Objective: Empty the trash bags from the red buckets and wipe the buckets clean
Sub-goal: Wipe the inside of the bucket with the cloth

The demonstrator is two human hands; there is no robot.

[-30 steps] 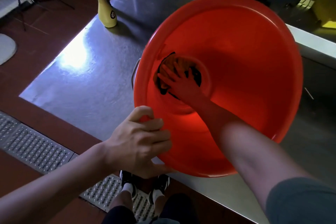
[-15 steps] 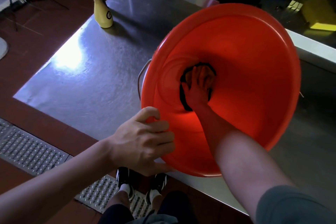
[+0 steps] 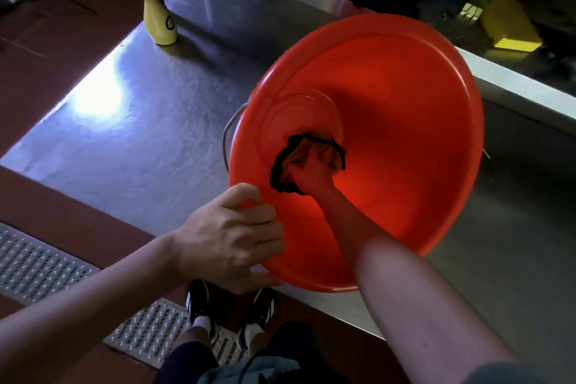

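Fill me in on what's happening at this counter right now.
A person is wiping out a red bucket that lies tipped toward them on a steel counter. The left hand grips the near rim to steady it. The right hand is deep inside, pressing a dark cloth near the bottom. No trash bag shows in it. A yellow spray bottle stands upright farther back.

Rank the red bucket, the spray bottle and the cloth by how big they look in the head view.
1. red bucket
2. and 3. cloth and spray bottle look alike; the bottle stands farther off, so unranked.
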